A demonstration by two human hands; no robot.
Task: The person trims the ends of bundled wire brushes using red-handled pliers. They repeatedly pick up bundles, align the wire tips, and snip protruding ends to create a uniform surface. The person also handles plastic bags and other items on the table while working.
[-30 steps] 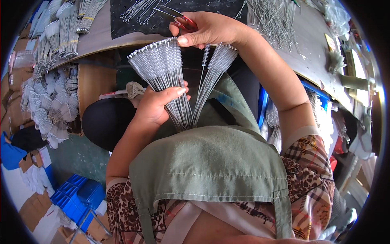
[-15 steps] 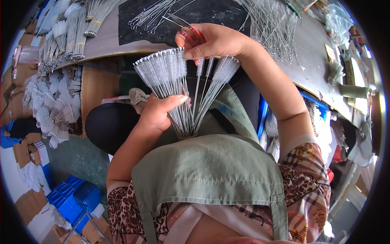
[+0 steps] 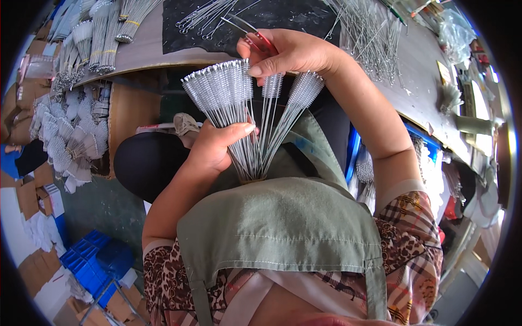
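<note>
My left hand is closed around the larger part of a fanned bundle of thin wire brushes with white bristle heads. The bundle's lower ends gather near my apron, in front of my waist. A small middle group of brushes and a right-hand group spread apart from the main fan. Over the bristle tips, my right hand keeps red-handled scissors in its curled fingers, blades pointing up and left. Its thumb and fingers are at the heads between the main fan and the middle group.
A worktable curves across the far side, with a black mat and loose wire brushes on it. Tied brush bundles lie far left. More brushes fill a box at left. Blue crates stand on the floor.
More brushes now stand in the middle group beneath my right hand. The right hand has shifted only slightly, scissors still in it; my left hand keeps its hold.
</note>
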